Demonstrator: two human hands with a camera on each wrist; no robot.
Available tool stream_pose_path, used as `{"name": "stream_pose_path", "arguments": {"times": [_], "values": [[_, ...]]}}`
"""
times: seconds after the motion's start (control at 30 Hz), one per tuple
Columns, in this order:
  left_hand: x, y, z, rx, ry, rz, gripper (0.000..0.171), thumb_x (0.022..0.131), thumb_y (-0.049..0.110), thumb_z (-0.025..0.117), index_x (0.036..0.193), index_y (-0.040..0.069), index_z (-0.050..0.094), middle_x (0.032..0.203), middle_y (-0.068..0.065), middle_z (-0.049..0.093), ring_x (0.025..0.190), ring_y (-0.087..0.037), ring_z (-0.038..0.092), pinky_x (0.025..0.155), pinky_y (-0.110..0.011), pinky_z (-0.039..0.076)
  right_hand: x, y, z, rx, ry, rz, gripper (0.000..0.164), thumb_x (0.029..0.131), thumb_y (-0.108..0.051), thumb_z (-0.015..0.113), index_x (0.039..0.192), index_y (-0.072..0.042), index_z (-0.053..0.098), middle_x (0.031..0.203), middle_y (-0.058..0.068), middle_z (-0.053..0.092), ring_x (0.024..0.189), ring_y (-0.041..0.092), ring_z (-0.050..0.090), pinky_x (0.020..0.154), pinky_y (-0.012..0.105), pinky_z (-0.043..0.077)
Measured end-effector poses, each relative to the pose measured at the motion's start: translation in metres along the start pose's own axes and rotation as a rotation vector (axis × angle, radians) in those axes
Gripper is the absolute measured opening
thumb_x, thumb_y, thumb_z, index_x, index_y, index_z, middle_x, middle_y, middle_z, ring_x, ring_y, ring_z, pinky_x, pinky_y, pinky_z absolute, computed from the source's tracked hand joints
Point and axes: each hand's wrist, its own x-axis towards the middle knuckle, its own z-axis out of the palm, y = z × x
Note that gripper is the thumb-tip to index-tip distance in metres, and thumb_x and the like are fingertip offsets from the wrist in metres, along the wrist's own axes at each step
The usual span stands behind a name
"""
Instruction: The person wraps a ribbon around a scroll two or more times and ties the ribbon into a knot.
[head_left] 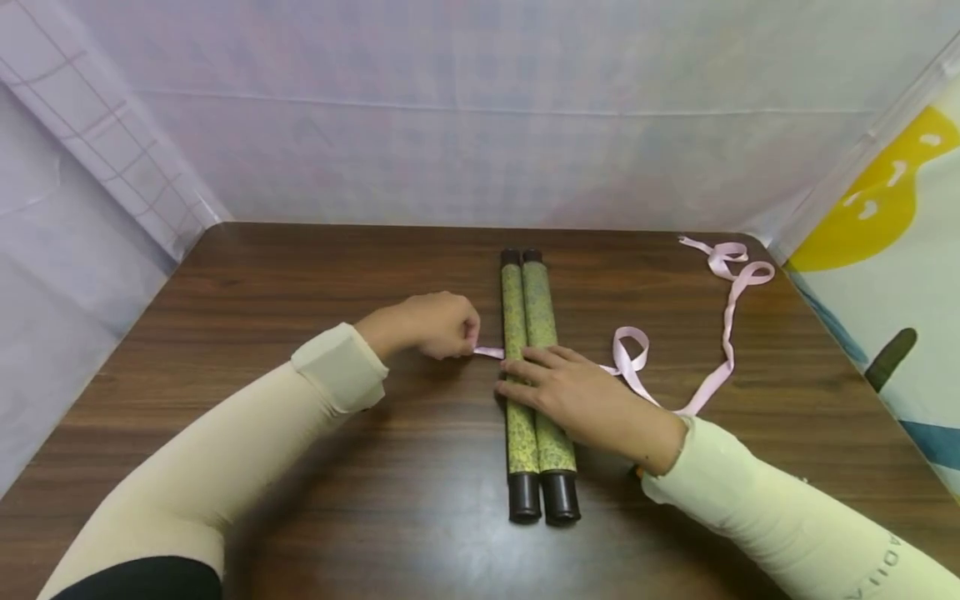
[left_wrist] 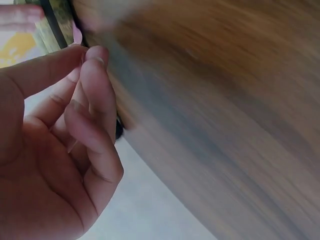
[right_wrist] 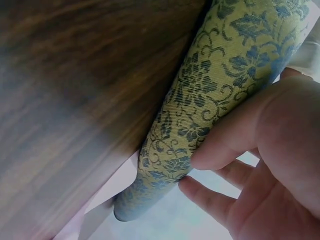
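Two scrolls, a left one (head_left: pixel 514 308) and a right one (head_left: pixel 540 308), lie side by side, covered in yellow-green floral brocade with dark end knobs. A pale pink ribbon (head_left: pixel 489 352) shows on both sides of them and emerges from beneath a scroll (right_wrist: pixel 200 90) in the right wrist view. My left hand (head_left: pixel 442 325), just left of the scrolls, pinches the ribbon's short end between thumb and fingertip. My right hand (head_left: pixel 573 396) rests across both scrolls near their middle, fingers extended and partly covering the brocade.
The long part of the ribbon (head_left: pixel 729 325) trails in loops over the brown wooden table (head_left: pixel 360 267) toward its far right corner. Behind the table hangs a pale sheet (head_left: pixel 465 167). A cloth with a yellow print (head_left: pixel 862 217) borders the right side.
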Motion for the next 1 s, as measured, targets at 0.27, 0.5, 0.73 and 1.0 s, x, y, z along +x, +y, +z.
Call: {"name": "stream_pose_path", "arguments": {"times": [0.27,0.5,0.73,1.0], "values": [[-0.022,-0.033,-0.002,-0.062,-0.035,-0.047,0.011,0.086,0.020,0.061,0.079,0.014,0.066,0.073,-0.001,0.068,0.056,-0.011,0.060,0.051,-0.027,0.048,0.000,0.000,0.002,0.014,-0.009,0.010,0.066,0.076,0.004,0.066,0.136,-0.019,0.050,0.142,0.008,0.046,0.127,0.034,0.037,0.098,0.055,0.041],[-0.042,-0.060,-0.006,-0.103,-0.081,-0.069,0.012,0.086,0.015,0.060,0.077,0.010,0.065,0.073,-0.004,0.066,0.057,-0.014,0.059,0.051,-0.027,0.050,0.000,0.000,0.001,0.013,0.002,0.017,0.067,0.074,0.003,0.069,0.135,-0.019,0.052,0.142,0.009,0.046,0.126,0.034,0.038,0.098,0.054,0.041],[-0.063,-0.088,-0.011,-0.136,-0.061,-0.069,0.013,0.086,0.011,0.060,0.074,0.007,0.064,0.069,-0.005,0.064,0.055,-0.017,0.060,0.052,-0.030,0.051,-0.001,0.001,0.000,0.033,-0.006,0.037,0.067,0.076,0.006,0.067,0.136,-0.019,0.050,0.143,0.009,0.045,0.128,0.035,0.036,0.098,0.056,0.040],[-0.086,-0.105,-0.009,-0.122,-0.040,-0.112,0.012,0.084,0.011,0.062,0.072,0.009,0.063,0.065,-0.003,0.061,0.052,-0.014,0.057,0.052,-0.030,0.049,-0.001,-0.001,0.002,0.025,-0.020,0.031,0.070,0.073,0.004,0.069,0.136,-0.018,0.050,0.143,0.010,0.045,0.128,0.035,0.036,0.100,0.056,0.038]]}}
